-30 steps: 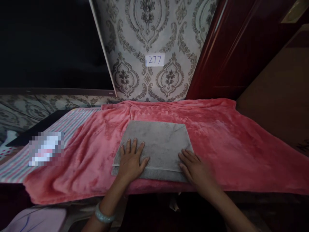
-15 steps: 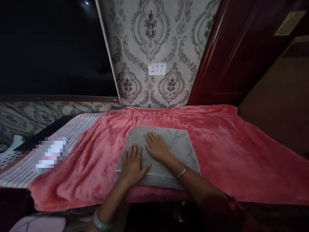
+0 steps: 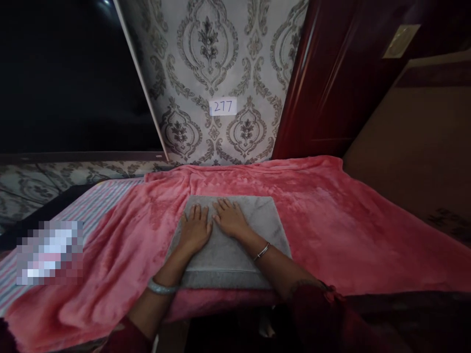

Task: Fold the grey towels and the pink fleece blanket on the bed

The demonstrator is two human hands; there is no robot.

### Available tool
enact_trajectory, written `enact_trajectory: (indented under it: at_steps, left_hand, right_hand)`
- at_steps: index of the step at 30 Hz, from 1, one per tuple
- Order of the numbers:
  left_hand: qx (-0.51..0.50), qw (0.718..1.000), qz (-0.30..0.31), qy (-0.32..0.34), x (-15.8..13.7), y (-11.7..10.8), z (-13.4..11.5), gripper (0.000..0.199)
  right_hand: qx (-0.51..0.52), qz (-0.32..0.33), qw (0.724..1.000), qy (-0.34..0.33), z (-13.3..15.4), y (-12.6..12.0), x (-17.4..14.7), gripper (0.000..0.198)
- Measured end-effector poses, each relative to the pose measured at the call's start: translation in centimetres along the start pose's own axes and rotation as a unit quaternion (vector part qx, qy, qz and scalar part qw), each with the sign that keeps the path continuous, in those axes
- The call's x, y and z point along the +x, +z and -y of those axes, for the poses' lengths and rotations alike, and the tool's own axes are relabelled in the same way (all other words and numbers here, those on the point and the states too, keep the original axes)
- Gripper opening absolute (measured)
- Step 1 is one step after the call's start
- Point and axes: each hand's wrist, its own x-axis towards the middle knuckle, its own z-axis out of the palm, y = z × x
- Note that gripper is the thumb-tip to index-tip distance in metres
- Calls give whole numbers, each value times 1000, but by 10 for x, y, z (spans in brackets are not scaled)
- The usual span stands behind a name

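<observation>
Hands are lying flat, fingers spread, side by side on the folded grey towel [image 3: 235, 245]. Left hand [image 3: 195, 229] has slid farther up, now touching the right hand [image 3: 230, 219], over the pink blanket [image 3: 331, 215].

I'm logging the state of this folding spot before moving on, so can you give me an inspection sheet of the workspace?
Surface: pink fleece blanket spread over the top, wrinkled at the left; striped cloth shows under its left edge.
Job's things: grey folded towel lies flat in the middle, a lower layer showing along the near edge.
Clutter: nothing seen on the blanket besides the towel.
Hands: left hand and right hand lie flat, side by side, on the towel's far half; a bracelet on each wrist.
Cables: nothing seen.
Surroundings: patterned wallpaper with a paper label reading 277; dark red door at the right.
</observation>
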Motion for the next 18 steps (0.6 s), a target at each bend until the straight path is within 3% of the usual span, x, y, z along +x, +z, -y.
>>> enact_trajectory:
  at_steps: [8, 11, 14, 18]
  left_hand:
    - [7, 1000, 0, -8, 1, -8, -1, 60]
    - [4, 1000, -3, -7, 1, -6, -1, 60]
    - [-3, 1000, 1, -4, 2, -7, -1, 61]
    - [-14, 1000, 3, -6, 4, -16, -1, 59]
  right_hand:
    - [-60, -2, 982, 180, -87, -19, -52, 64]
    - [-57, 14, 972, 226, -107, -23, -74, 65]
    - [-52, 21, 968, 246, -105, -30, -86, 64]
    - [-52, -19, 978, 201, -61, -40, -95, 61]
